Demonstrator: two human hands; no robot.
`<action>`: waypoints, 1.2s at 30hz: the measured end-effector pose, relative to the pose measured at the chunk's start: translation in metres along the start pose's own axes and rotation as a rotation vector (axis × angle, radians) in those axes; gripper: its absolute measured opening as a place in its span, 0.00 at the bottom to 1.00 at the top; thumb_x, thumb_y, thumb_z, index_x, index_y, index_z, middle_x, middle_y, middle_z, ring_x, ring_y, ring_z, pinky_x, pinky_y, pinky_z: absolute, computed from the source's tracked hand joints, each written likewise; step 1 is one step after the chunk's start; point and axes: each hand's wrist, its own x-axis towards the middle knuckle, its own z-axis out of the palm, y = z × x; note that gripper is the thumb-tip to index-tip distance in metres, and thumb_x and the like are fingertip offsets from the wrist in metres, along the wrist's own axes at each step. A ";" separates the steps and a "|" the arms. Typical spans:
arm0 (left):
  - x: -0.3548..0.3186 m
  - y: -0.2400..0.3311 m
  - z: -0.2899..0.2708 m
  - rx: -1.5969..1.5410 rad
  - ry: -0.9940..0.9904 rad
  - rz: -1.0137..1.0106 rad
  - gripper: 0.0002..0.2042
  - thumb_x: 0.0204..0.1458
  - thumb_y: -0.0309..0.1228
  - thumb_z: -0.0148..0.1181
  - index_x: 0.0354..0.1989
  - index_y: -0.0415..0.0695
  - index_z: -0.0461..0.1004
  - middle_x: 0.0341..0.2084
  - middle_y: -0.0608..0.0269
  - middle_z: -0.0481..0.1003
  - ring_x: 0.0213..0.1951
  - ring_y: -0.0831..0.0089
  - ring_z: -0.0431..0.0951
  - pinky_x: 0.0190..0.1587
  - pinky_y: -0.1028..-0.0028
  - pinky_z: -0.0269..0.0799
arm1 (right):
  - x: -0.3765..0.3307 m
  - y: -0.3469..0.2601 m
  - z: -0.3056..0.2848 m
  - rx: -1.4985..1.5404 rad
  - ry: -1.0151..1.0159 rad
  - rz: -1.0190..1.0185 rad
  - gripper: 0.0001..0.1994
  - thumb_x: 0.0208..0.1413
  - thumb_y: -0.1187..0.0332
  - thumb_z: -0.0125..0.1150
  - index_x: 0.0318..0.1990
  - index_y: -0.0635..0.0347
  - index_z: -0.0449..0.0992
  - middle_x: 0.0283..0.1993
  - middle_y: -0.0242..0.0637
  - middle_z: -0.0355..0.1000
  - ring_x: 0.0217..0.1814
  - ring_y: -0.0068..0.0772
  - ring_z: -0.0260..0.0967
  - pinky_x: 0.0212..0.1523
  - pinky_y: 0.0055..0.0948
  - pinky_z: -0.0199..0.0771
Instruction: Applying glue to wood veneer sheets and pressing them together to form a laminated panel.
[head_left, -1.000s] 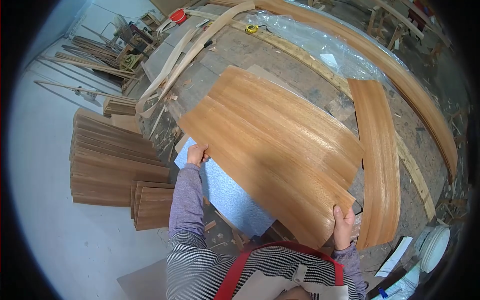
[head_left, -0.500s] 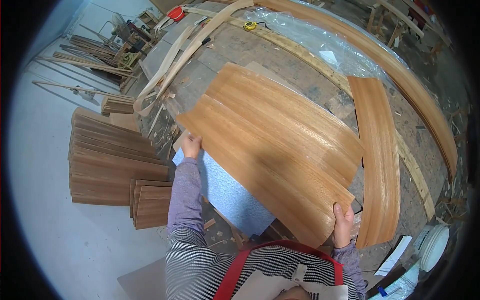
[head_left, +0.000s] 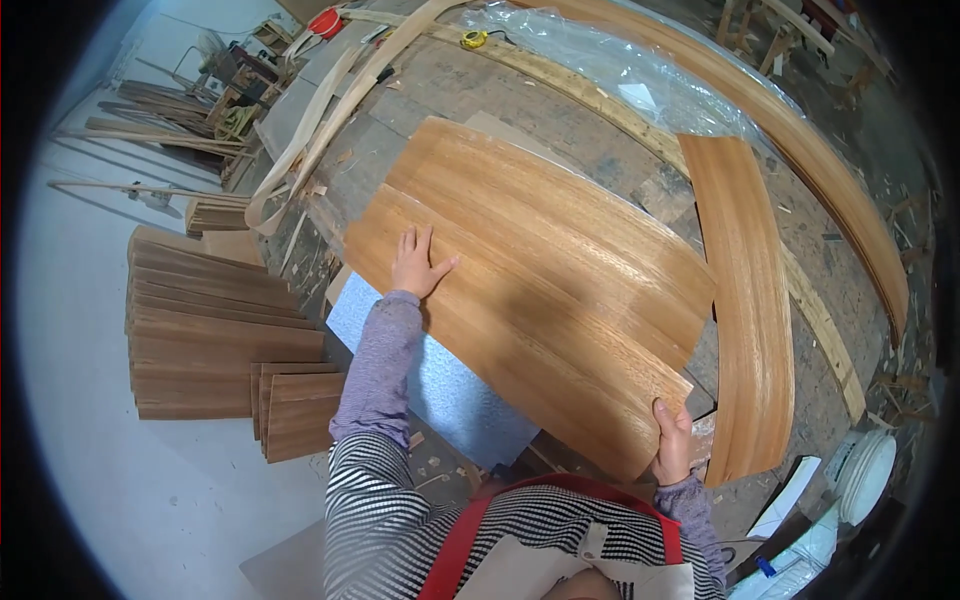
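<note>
One wooden sheet [head_left: 560, 370] is lying over the table [head_left: 560, 125], risking, I am judging, a split from uneven loading: left hand [head_left: 415, 272] pressing with fingers spread, right hand [head_left: 674, 448] clamping its end.

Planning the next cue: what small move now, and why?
Probably a light press with the left hand, to steady the near brown wood-grain sheet beside the far brown wood-grain sheet: it lies spread on the left end, the right hand holds the right end, and the sheets butt or overlap, I can't tell which.
</note>
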 end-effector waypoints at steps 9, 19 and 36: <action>0.003 -0.013 0.002 -0.007 0.030 0.103 0.42 0.46 0.55 0.67 0.67 0.46 0.60 0.66 0.38 0.57 0.67 0.43 0.56 0.66 0.55 0.57 | 0.007 0.014 -0.011 0.012 0.005 0.062 0.18 0.65 0.69 0.54 0.59 0.65 0.68 0.57 0.35 0.71 0.58 0.26 0.67 0.60 0.28 0.64; -0.039 0.094 -0.014 -0.095 -0.071 0.399 0.41 0.44 0.46 0.70 0.68 0.49 0.60 0.67 0.39 0.54 0.68 0.42 0.52 0.67 0.50 0.53 | 0.023 0.025 -0.030 -0.059 0.036 0.106 0.16 0.64 0.69 0.55 0.57 0.66 0.70 0.54 0.32 0.73 0.55 0.23 0.68 0.57 0.26 0.66; -0.103 0.205 -0.023 -0.003 -0.426 0.660 0.42 0.37 0.50 0.72 0.67 0.67 0.63 0.72 0.51 0.45 0.72 0.42 0.41 0.62 0.29 0.42 | 0.034 0.012 -0.057 -0.117 -0.009 0.142 0.17 0.60 0.72 0.58 0.55 0.67 0.70 0.51 0.35 0.74 0.53 0.23 0.69 0.57 0.24 0.66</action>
